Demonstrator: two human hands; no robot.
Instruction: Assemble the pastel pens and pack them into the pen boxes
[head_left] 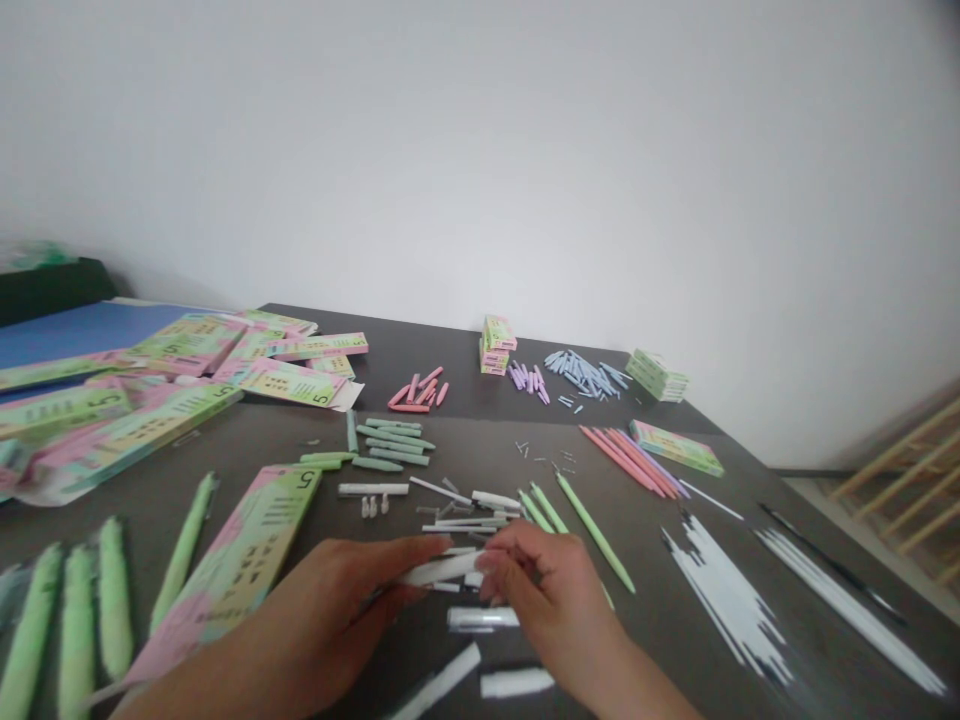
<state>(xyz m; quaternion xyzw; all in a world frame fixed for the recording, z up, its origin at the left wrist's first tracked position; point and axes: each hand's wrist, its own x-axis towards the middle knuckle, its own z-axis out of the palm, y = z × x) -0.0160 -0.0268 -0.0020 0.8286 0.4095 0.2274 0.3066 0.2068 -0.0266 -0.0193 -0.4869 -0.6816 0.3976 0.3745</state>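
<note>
Low over the dark table, my left hand (367, 590) pinches one end of a white pen barrel (441, 570). The fingertips of my right hand (540, 590) are closed on its other end, and they partly hide it. Beyond my fingers lie thin white tubes (465, 524), a white pen part (373, 490) and small see-through pieces (375, 506). Nearer to me are a see-through pen cap (482, 619) and loose white pen parts (516, 683). Light green pens (595, 530) lie just beyond my right hand. Left of my left hand rests a flat pen box (247, 550).
Pen boxes (180, 350) heap up at the left, near green pens (79, 610). Dark green barrels (394, 440), pink parts (420, 390), purple parts (529, 380) and blue parts (585, 372) lie farther back. White refills (724, 595) and pink pens (630, 460) lie at the right.
</note>
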